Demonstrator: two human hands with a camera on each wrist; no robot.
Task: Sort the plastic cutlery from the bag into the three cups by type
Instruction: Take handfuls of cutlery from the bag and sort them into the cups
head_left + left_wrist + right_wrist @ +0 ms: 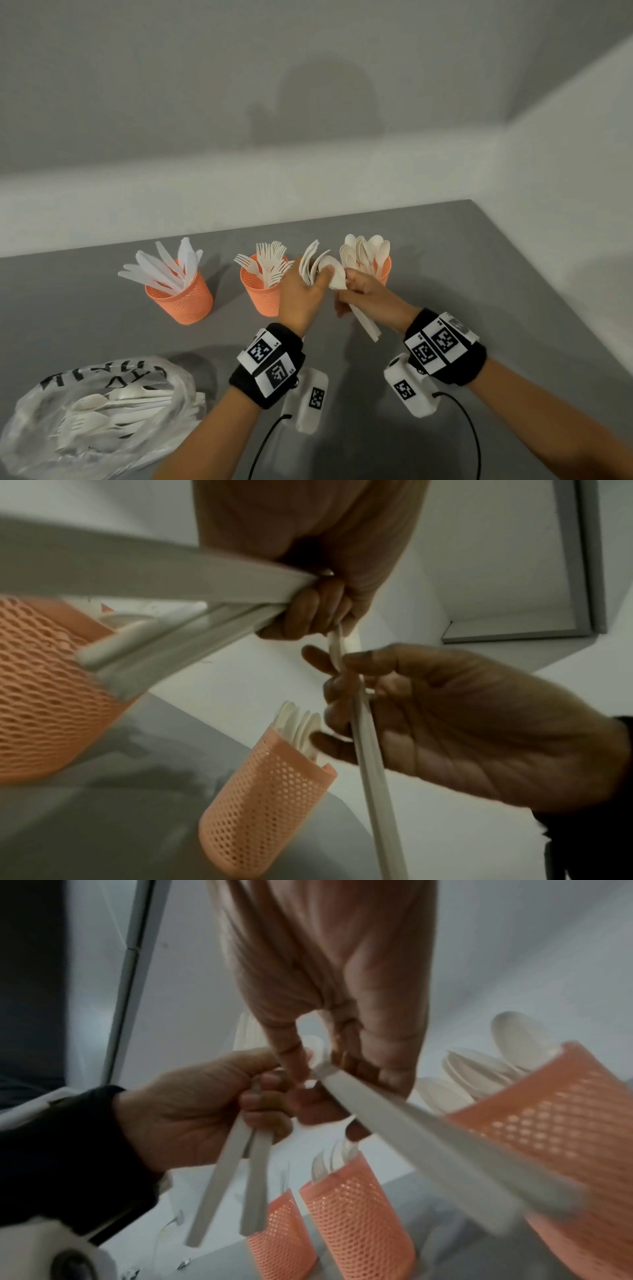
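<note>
Three orange mesh cups stand in a row on the grey table: the knife cup (181, 298) on the left, the fork cup (258, 294) in the middle, the spoon cup (382, 270) on the right. Between the last two, my left hand (318, 277) grips a fan of white spoons (310, 262), bowls up. My right hand (349, 284) touches it and grips more spoons, whose handles (368, 325) point down toward me. In the right wrist view, my right hand (318, 1069) holds a handle (428, 1145) just left of the spoon cup (555, 1137).
A clear plastic bag (96, 418) with black lettering lies at the near left, with several white forks and spoons inside. A white wall runs behind the cups, and the table's right edge (548, 291) slants past the spoon cup. Cables hang from both wrist cameras.
</note>
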